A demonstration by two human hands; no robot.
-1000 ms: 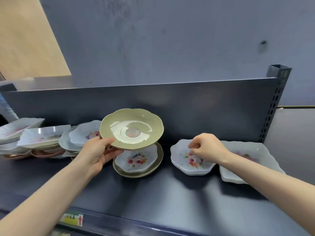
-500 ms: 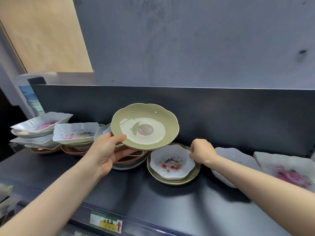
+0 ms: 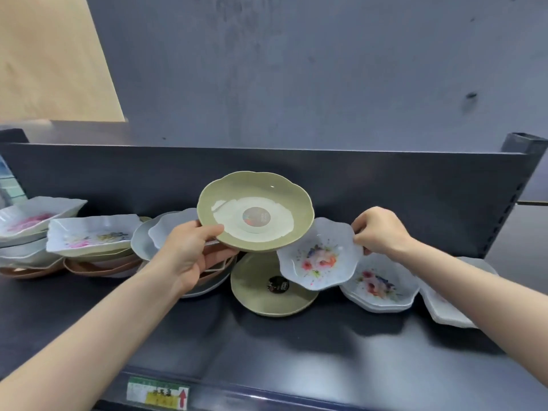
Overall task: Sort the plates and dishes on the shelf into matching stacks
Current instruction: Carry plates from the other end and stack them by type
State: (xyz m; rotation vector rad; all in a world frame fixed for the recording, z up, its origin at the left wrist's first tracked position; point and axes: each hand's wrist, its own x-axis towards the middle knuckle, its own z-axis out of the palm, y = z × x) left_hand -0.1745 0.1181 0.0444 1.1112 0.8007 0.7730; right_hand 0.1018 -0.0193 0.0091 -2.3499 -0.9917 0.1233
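We see a dark shelf (image 3: 296,345) with a raised back; on it, left to right, sit mixed piles (image 3: 89,250), a green plate (image 3: 267,301), a floral stack (image 3: 382,289) and white dishes (image 3: 444,310); a label (image 3: 158,396) marks its front edge.

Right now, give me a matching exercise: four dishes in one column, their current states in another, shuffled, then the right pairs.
1. green plate with pale centre
2. green plate with dark sticker
3. white floral dish, raised
4. white floral stack

A. resting on the shelf, right of the green plates
B. held by the left hand
C. held by the right hand
D. lying bare on the shelf

Pairs: 1-B, 2-D, 3-C, 4-A
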